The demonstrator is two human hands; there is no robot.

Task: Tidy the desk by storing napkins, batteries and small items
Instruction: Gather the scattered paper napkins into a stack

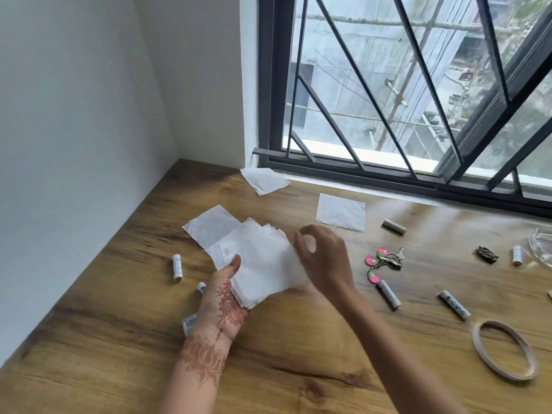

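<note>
My left hand (224, 300) holds a stack of white napkins (263, 264) above the wooden desk (119, 339), thumb on top. My right hand (325, 261) is at the stack's right edge, thumb and forefinger curled and pinching the top napkin. Three more napkins lie flat: one (212, 228) partly under the stack, one (264, 180) by the window, one (340, 212) to the right. White batteries lie scattered: one (177, 266) at left, a second (201, 287) beside my left hand, others (388, 294) (454, 304) (393, 226) (517, 255) to the right. A key ring with pink charms (383, 262) lies beside my right hand.
A tape roll (504, 351) lies at the front right. A small dark object (487, 253) and a clear glass container (540, 246) sit at the right edge. A small printed packet (189, 324) shows behind my left wrist. A white wall stands left, a barred window behind.
</note>
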